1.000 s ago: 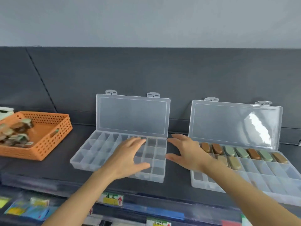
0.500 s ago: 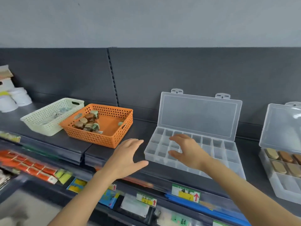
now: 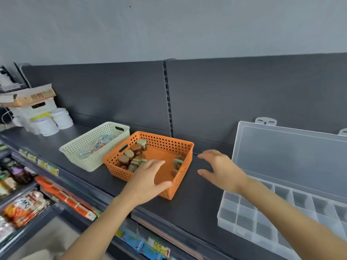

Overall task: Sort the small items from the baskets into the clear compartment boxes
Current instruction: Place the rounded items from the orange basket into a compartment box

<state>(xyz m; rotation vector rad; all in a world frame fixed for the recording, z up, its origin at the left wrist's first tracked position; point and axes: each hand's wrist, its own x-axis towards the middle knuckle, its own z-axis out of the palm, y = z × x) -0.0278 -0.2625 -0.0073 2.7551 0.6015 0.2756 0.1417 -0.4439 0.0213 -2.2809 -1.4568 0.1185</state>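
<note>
You have the orange basket (image 3: 181, 182) sitting flat on the dark shelf (image 3: 202, 201) at mid-scene. Inside its perforated walls, a heap of small brown and green capped items (image 3: 132, 156) lies at the left side, and a few more (image 3: 177, 163) lie against the right wall. Just beside it, to the left and farther back, your cream basket (image 3: 90, 163) holds pale, blurred pieces (image 3: 102, 140). To your right stands the clear compartment box (image 3: 242, 220), its gridded tray near the shelf edge and its lid (image 3: 293, 158) raised upright behind.
</note>
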